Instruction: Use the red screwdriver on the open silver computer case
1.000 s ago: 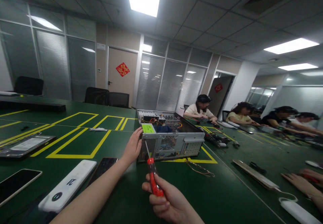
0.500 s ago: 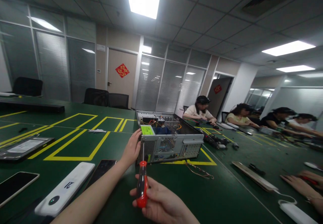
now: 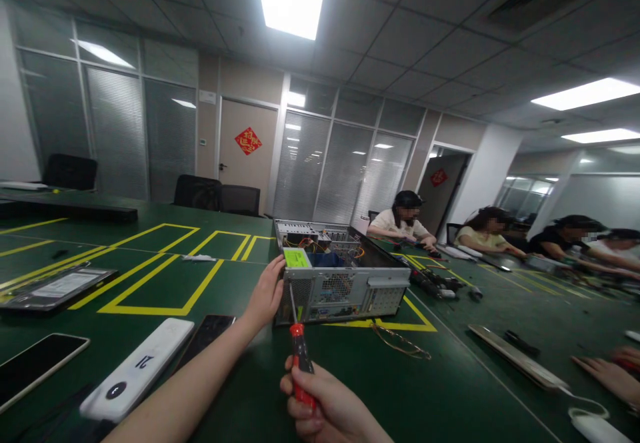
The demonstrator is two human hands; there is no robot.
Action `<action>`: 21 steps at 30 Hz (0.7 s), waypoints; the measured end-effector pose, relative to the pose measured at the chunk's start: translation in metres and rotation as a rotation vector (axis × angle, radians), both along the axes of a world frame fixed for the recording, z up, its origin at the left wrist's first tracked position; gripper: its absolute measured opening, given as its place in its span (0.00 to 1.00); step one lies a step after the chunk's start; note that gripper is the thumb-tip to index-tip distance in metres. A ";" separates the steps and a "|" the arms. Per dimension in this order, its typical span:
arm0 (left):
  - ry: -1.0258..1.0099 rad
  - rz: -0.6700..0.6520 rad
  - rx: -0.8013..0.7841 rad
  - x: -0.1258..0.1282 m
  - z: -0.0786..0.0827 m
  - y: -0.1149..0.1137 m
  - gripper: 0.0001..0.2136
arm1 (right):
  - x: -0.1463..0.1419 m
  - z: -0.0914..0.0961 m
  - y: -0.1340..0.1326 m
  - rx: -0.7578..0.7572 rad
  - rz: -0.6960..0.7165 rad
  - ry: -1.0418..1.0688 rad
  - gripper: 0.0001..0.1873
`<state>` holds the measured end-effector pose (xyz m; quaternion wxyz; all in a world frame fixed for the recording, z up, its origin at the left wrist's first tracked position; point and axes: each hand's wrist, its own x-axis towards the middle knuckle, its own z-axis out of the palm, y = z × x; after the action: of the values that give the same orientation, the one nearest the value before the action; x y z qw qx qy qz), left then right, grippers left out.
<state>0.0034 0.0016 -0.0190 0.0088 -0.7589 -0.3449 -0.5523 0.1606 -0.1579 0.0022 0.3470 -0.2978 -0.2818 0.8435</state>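
Observation:
An opened desktop computer case (image 3: 360,290) lies on the green table with its rear panel towards me and wires showing inside. My left hand (image 3: 266,293) rests against its left side near the corner, fingers stretched out along the metal. In my right hand (image 3: 320,396) is a screwdriver (image 3: 299,346) with a red and black handle, my fingers wrapped round it. Its shaft points up and slightly left to the rear panel's left part, below a bright green label (image 3: 296,258). Whether the tip sits in a screw is too small to tell.
Left of my forearm lie a white device marked 21 (image 3: 140,366), a dark phone (image 3: 207,336), another phone (image 3: 43,363) and a hard drive (image 3: 60,286). Right of the case are a loose wire (image 3: 400,342) and a long flat bar (image 3: 517,356). Several people sit farther right.
The screwdriver's handle has swung a little to the right, so it now leans left at the top. My right fingers wrap it more closely. My left hand stays against the case.

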 end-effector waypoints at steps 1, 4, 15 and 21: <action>-0.002 0.000 0.000 0.000 0.000 0.000 0.20 | 0.000 0.000 0.000 0.000 0.008 0.017 0.17; -0.003 0.006 0.002 0.000 0.000 0.000 0.20 | 0.001 0.003 -0.001 -0.014 0.089 0.093 0.22; -0.004 0.004 -0.008 0.000 0.002 -0.002 0.20 | 0.002 0.012 -0.006 0.125 -0.031 0.015 0.25; 0.003 0.011 -0.002 -0.001 0.002 -0.002 0.20 | 0.006 0.015 -0.005 0.062 -0.161 -0.049 0.19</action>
<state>0.0028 -0.0004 -0.0171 0.0116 -0.7578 -0.3499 -0.5507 0.1669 -0.1627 0.0174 0.4159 -0.3289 -0.2914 0.7962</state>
